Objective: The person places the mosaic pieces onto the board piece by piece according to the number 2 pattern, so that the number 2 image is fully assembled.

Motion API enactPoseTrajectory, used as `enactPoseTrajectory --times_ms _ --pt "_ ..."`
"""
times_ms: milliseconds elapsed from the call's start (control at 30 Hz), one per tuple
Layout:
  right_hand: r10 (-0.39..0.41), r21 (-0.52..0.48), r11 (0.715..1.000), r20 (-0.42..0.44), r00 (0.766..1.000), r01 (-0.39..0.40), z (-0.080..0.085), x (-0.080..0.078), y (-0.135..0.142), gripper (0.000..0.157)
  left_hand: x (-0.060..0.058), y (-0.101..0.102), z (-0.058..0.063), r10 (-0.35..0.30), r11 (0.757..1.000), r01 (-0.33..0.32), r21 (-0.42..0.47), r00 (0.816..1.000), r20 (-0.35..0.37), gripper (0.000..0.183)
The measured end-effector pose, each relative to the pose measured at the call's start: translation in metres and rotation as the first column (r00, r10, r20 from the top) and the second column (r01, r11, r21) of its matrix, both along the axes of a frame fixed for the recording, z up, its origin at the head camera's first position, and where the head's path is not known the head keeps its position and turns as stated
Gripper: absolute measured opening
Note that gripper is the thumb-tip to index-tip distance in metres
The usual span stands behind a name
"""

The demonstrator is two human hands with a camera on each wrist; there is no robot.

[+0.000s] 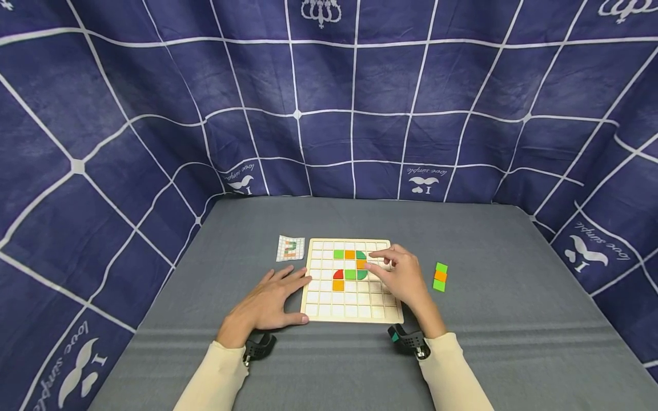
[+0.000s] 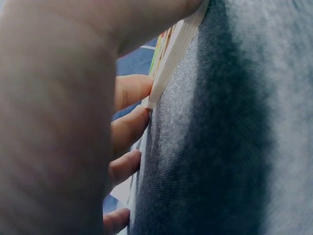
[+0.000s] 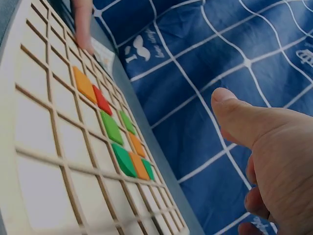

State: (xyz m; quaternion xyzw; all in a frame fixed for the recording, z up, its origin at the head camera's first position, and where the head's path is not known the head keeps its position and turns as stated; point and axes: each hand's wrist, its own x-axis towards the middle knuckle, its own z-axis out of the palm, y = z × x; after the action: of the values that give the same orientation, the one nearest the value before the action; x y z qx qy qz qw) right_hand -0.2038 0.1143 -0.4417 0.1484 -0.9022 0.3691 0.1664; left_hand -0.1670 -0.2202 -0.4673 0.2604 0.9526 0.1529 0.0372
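A wooden grid board [image 1: 354,322] lies on the grey table, bearing several colored tiles in its cells. Among them are a red quarter-round [image 1: 337,274], a light green square [image 1: 350,274], an orange square [image 1: 337,285] and a dark green rounded tile [image 1: 362,275]. My left hand [image 1: 272,299] rests palm down at the board's left side, fingers spread, thumb and index finger touching its edge. Above the board's right part hovers my right hand [image 1: 401,274], thumb and index finger apart near an orange tile [image 1: 361,265]. In the right wrist view no tile shows between its fingers.
A small paper card [image 1: 290,249] with a colored grid pattern lies left of the board. To the right, two green tiles and an orange tile [image 1: 440,276] sit in a short column. A blue checked curtain [image 1: 329,137] surrounds the table's back and sides.
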Motion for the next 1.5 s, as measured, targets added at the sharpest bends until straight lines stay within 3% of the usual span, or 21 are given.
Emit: enactPoseTrajectory --times_ms 267,733,1067,1500 --pt "-0.071 0.035 0.997 -0.055 0.996 0.073 -0.003 0.005 0.032 0.026 0.000 0.001 0.000 -0.003 1.000 0.003 -0.006 1.000 0.010 0.091" --pt "-0.191 0.065 0.977 -0.154 0.969 0.203 -0.009 0.014 0.089 0.025 0.000 0.002 -0.002 -0.011 1.000 0.011 0.006 1.000 0.025 0.092" --pt "-0.177 0.074 0.979 -0.130 0.975 0.188 -0.018 0.027 0.112 0.025 0.000 -0.004 -0.001 -0.002 1.000 0.001 0.022 0.999 0.032 0.093" --pt "-0.240 0.153 0.956 -0.079 0.968 0.250 -0.038 0.031 0.140 0.028 -0.003 -0.001 -0.002 -0.008 1.000 0.008 0.022 1.000 0.020 0.093"
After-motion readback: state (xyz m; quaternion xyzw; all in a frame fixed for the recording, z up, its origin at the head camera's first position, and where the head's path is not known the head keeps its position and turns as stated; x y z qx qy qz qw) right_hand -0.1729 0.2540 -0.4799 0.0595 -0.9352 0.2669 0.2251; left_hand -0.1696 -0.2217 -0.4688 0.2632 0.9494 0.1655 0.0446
